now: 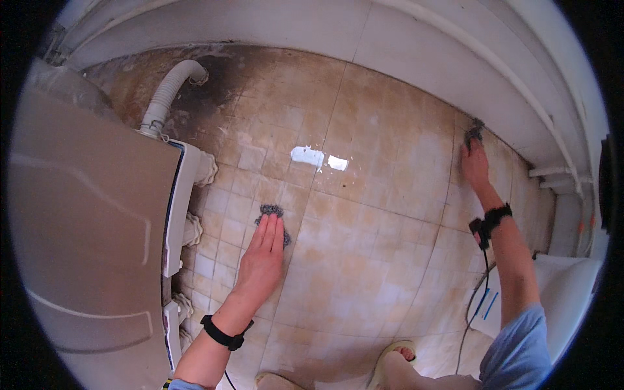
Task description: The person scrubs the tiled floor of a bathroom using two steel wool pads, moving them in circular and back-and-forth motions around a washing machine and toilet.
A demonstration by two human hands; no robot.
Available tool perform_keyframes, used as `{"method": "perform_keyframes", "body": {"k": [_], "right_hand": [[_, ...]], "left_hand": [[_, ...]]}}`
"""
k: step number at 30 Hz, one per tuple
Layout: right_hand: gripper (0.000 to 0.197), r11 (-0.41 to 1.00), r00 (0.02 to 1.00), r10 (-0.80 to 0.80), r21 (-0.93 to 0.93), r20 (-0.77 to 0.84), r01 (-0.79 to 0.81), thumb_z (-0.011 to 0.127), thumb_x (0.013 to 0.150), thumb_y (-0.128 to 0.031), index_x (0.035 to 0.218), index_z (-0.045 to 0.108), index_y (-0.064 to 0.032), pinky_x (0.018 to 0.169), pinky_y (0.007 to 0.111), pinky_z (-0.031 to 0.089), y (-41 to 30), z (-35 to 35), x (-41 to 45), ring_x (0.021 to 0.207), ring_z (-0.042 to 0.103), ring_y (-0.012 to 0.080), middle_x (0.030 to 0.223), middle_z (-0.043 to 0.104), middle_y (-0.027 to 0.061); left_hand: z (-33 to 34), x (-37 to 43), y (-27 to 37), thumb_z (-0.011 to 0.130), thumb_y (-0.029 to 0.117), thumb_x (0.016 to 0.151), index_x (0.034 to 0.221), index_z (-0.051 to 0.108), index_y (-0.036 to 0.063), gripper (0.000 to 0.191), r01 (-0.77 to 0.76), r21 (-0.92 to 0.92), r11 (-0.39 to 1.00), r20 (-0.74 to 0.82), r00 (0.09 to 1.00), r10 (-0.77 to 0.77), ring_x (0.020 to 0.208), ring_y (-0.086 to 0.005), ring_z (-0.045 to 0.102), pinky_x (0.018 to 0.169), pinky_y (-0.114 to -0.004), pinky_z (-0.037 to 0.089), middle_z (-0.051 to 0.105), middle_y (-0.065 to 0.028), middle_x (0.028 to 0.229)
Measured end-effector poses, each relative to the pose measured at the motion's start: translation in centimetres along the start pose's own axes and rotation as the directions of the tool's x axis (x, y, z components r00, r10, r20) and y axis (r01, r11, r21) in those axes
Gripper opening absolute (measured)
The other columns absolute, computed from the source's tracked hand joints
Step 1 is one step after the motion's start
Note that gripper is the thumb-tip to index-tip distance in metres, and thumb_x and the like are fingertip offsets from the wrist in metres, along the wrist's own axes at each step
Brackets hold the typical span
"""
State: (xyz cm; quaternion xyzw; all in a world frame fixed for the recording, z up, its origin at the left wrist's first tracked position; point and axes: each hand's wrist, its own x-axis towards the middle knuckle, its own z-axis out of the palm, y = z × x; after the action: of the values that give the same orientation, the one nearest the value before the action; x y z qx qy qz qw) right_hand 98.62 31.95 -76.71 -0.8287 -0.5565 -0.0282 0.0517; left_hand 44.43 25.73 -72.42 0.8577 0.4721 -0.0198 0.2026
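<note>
My left hand (pixel 261 263) lies flat on a grey metal scouring pad (pixel 271 210), pressing it to the tiled floor (pixel 370 253). Parts of that pad stick out past the fingertips and beside the fingers; the rest is hidden under them. Farther off to the right, my right hand (pixel 475 168) has its fingers on a second dark scouring pad (pixel 474 130), where the floor meets the wall (pixel 390 53). Brown and yellowish stains cover many of the tiles. A wet patch (pixel 308 156) with bright reflections sits between the two hands.
On the left stands a large appliance (pixel 92 209) on white feet (pixel 205 167). Its ribbed hose (pixel 168 92) runs into the floor near a dark stain. White pipes (pixel 502 73) follow the wall. A white container (pixel 560 278) and a cable (pixel 470 317) are at right; my slippered foot (pixel 397 356) is below.
</note>
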Motion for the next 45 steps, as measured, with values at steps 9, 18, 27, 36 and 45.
{"method": "perform_keyframes", "body": {"k": [9,18,27,36,45], "right_hand": [[0.035,0.949,0.944,-0.301,-0.14,-0.132,0.283,0.048,0.084,-0.023,0.094,0.068,0.0036,0.098,0.05,0.035,-19.6,2.8,4.6,0.108,0.051,0.0364,0.105,0.062,0.0214],[0.044,0.497,0.58,-0.813,0.463,-0.048,0.734,0.046,0.09,-0.016,0.123,0.049,0.0121,0.113,0.042,0.026,-24.2,-1.0,-5.7,0.13,0.037,0.0395,0.134,0.046,0.0262],[0.056,0.936,0.951,-0.303,0.206,0.061,0.285,0.046,0.092,-0.029,0.133,0.04,0.0082,0.114,0.041,0.024,-16.3,0.5,3.0,0.134,0.031,0.0388,0.142,0.037,0.0246],[0.047,0.589,0.681,-0.708,0.377,-0.185,0.715,0.049,0.084,-0.017,0.122,0.05,0.0113,0.111,0.045,0.028,-32.9,1.6,-1.1,0.127,0.04,0.0407,0.132,0.048,0.0252],[0.049,0.574,0.6,-0.779,0.595,0.183,0.563,0.047,0.092,-0.018,0.135,0.043,0.0039,0.114,0.04,0.025,-24.3,-3.3,-9.3,0.137,0.031,0.0324,0.142,0.041,0.0194]], "left_hand": [[-0.7,-0.7,0.3,0.051,0.004,0.079,0.137,0.031,-0.0139,0.063,-0.008,0.14,0.99,-0.003,1.0,0.009,0.137,-0.0393,0.029,0.113,-0.04,0.027,0.035,-0.0285,0.142],[-0.7,-1.2,0.0,0.048,-0.001,0.079,0.138,0.032,-0.0103,0.062,-0.014,0.073,0.997,0.003,1.0,0.014,0.138,-0.0358,0.03,0.111,-0.037,0.032,0.035,-0.0252,0.143],[-0.9,-2.6,-0.5,0.045,-0.006,0.08,0.137,0.033,-0.0091,0.059,0.027,-0.026,0.999,-0.032,0.999,-0.028,0.137,-0.035,0.032,0.109,-0.037,0.034,0.036,-0.0243,0.143],[-0.7,-1.6,-0.7,0.047,-0.006,0.078,0.137,0.034,-0.0107,0.06,-0.016,0.048,0.999,-0.034,0.999,0.018,0.137,-0.0354,0.032,0.11,-0.037,0.033,0.037,-0.0265,0.142],[-0.1,-4.3,-0.5,0.047,-0.003,0.083,0.136,0.036,-0.0088,0.055,0.081,-0.042,0.996,-0.036,0.996,-0.082,0.136,-0.0348,0.034,0.107,-0.036,0.038,0.039,-0.0238,0.141]]}}
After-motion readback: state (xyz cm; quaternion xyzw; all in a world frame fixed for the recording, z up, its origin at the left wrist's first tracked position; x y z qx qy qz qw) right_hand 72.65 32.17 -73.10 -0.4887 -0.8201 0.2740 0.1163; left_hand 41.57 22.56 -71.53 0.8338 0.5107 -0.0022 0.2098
